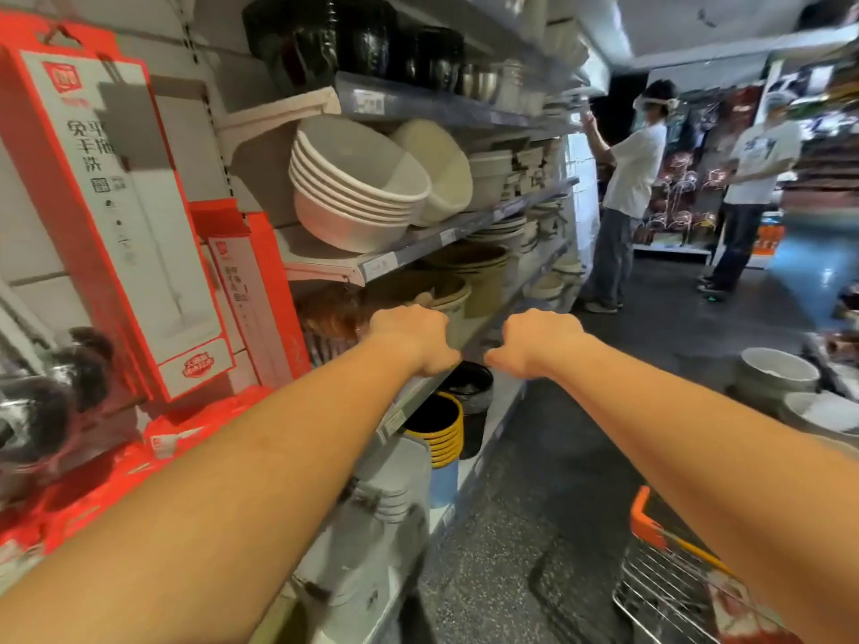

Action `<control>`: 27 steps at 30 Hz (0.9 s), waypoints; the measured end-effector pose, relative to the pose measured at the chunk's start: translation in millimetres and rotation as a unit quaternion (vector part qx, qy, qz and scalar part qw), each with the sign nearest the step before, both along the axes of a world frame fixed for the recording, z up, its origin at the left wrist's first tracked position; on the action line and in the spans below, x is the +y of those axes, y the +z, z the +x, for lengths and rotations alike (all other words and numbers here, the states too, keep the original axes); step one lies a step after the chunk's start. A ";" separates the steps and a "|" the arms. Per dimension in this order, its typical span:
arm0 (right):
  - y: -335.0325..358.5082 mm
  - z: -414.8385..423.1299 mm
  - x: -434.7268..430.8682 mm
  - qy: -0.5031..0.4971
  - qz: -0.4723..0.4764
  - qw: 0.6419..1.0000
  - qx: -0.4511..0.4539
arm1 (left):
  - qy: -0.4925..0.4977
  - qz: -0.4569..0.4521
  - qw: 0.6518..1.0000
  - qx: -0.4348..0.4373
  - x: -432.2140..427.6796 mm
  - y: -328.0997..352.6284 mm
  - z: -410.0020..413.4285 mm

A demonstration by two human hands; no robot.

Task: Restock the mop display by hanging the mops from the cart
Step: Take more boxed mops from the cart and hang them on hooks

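Boxed mops in red and white packaging hang on the wall at my left: a large box and a smaller one to its right. More red mop packs lie piled below them. Both my arms stretch forward into the aisle. My left hand is curled into a fist with nothing in it, in front of the shelf edge. My right hand is also a closed fist, empty, a hand's width to the right. The wire cart with its orange handle sits at the bottom right, under my right forearm.
Shelves on the left hold stacked white basins, dark bowls and buckets. Two people stand at the far end of the aisle. White basins sit low on the right. Speckled floor runs between.
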State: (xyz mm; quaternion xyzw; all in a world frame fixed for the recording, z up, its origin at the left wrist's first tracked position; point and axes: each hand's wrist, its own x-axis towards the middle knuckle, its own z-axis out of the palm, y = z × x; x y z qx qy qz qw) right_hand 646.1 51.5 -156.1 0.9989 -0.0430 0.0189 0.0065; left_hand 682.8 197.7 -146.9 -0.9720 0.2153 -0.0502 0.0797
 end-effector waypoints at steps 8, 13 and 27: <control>-25.7 -100.4 -141.8 -0.126 -0.033 0.991 0.040 | -0.120 -0.010 0.992 0.041 -159.5 -29.3 -69.6; -46.1 -167.6 -225.0 -0.192 -0.034 0.980 0.030 | -0.191 -0.006 0.980 0.052 -247.4 -44.6 -123.2; -88.1 -291.2 -349.6 -0.347 -0.021 0.933 0.089 | -0.339 0.011 0.938 0.065 -406.3 -81.3 -215.9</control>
